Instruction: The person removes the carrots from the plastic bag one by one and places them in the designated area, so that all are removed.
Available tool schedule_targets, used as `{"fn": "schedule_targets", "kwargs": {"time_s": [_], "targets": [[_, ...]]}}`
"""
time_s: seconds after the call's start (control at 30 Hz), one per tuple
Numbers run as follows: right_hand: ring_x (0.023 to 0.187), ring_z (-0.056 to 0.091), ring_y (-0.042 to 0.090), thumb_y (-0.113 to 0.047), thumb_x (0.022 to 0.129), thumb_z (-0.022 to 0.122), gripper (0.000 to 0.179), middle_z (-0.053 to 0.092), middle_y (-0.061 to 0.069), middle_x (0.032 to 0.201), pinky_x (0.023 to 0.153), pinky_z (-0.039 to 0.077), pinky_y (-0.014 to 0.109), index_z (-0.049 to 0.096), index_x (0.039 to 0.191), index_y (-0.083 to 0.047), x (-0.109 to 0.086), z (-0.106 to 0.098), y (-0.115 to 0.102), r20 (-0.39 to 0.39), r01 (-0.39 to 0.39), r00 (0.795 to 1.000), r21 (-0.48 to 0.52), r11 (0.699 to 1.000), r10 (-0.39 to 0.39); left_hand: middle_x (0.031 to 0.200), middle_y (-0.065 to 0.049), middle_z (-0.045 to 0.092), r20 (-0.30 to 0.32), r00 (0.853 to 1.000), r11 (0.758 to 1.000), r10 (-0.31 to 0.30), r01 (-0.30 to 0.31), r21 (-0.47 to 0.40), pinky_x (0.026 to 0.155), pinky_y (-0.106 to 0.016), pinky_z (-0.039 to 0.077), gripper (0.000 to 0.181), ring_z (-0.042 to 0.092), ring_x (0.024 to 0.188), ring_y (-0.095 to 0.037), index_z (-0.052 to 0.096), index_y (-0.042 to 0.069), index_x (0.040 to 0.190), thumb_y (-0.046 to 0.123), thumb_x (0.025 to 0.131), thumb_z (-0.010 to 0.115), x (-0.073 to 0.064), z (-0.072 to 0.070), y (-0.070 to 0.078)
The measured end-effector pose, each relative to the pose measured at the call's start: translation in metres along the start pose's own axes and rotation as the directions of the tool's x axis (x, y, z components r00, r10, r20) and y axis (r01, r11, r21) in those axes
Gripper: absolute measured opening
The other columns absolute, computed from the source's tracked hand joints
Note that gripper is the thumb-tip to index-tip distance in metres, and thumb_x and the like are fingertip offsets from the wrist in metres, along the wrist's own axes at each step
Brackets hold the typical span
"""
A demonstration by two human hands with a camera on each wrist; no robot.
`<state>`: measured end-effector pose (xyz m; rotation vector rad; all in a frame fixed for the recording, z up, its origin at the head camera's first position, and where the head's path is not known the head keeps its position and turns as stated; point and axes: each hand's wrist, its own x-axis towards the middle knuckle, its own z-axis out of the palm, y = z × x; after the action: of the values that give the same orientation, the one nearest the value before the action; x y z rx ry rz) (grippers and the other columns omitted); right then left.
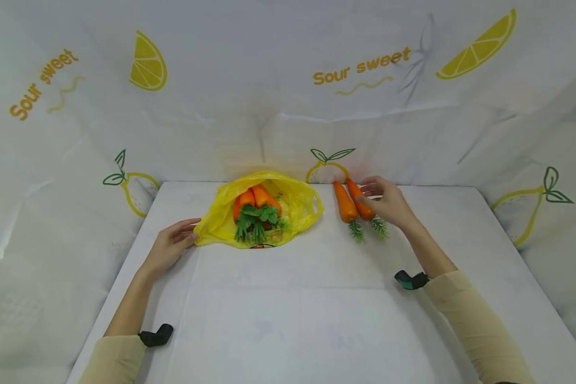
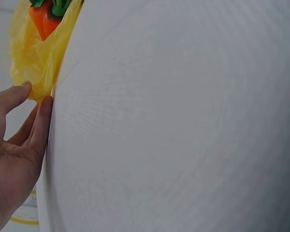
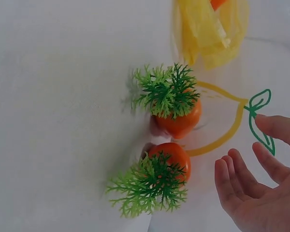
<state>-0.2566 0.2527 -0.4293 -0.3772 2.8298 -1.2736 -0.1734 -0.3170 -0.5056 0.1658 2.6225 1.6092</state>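
Observation:
A yellow plastic bag (image 1: pixel 211 226) lies left of centre with its mouth facing forward. Inside it are several orange carrots (image 1: pixel 264 198) with green leafy tops. My left hand (image 1: pixel 170 248) pinches the bag's left edge lightly between thumb and fingers; the left wrist view shows the bag's tip (image 2: pixel 38 89) there. To the right, two carrots, a left one (image 1: pixel 346 208) and a right one (image 1: pixel 363 207), lie side by side, feathery green tops towards me. My right hand (image 1: pixel 386 202) hovers beside the right carrot, fingers loosely bent; in the right wrist view it is apart from both.
The white table (image 1: pixel 288 314) ends at a white cloth backdrop (image 1: pixel 249 80) printed with lemons and lettering. A dark wrist camera is strapped to each forearm, a left one (image 1: pixel 156 336) and a right one (image 1: pixel 411 280).

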Motion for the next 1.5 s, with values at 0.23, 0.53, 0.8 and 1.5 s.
{"fn": "schedule_targets", "kwargs": {"time_s": [0.23, 0.53, 0.8, 1.5], "targets": [[0.125, 0.068, 0.048, -0.013, 0.103, 0.074, 0.045, 0.066, 0.032, 0.142, 0.108, 0.057, 0.065, 0.058, 0.143, 0.003, 0.004, 0.007, -0.014, -0.012, 0.037, 0.999, 0.013, 0.999, -0.037, 0.150, -0.023, 0.065, -0.001, 1.000, 1.000, 0.008, -0.008, -0.002, 0.093, -0.009, 0.057, 0.047, 0.067, 0.116, -0.001, 0.061, 0.012, 0.154, 0.019, 0.108, 0.068, 0.000, 0.000, 0.001], [0.124, 0.066, 0.048, -0.009, 0.102, 0.073, 0.046, 0.066, 0.032, 0.140, 0.109, 0.056, 0.065, 0.058, 0.143, 0.006, 0.011, 0.016, -0.031, -0.015, 0.102, 0.995, 0.045, 0.994, -0.101, 0.150, -0.024, 0.065, -0.002, 1.000, 1.000, 0.008, -0.008, -0.008, 0.093, -0.009, 0.057, 0.046, 0.066, 0.116, 0.001, 0.061, 0.011, 0.154, 0.019, 0.109, 0.068, 0.000, 0.000, 0.001], [0.123, 0.070, 0.045, -0.010, 0.101, 0.076, 0.042, 0.072, 0.025, 0.135, 0.108, 0.056, 0.064, 0.063, 0.139, 0.002, 0.016, 0.026, -0.047, -0.025, 0.186, 0.983, 0.063, 0.981, -0.185, 0.149, -0.024, 0.065, -0.003, 1.000, 1.000, 0.011, -0.011, -0.023, 0.092, -0.009, 0.057, 0.047, 0.067, 0.113, 0.003, 0.061, 0.010, 0.154, 0.018, 0.108, 0.069, 0.000, 0.001, 0.000], [0.117, 0.069, 0.043, -0.009, 0.099, 0.079, 0.042, 0.068, 0.027, 0.135, 0.103, 0.060, 0.060, 0.062, 0.136, 0.002, 0.028, 0.053, -0.081, 0.042, 0.250, 0.965, 0.135, 0.959, -0.257, 0.150, -0.022, 0.065, -0.001, 1.000, 1.000, 0.005, -0.005, -0.015, 0.093, -0.009, 0.057, 0.047, 0.066, 0.116, 0.001, 0.062, 0.011, 0.153, 0.020, 0.108, 0.069, 0.000, 0.001, 0.000]]}}
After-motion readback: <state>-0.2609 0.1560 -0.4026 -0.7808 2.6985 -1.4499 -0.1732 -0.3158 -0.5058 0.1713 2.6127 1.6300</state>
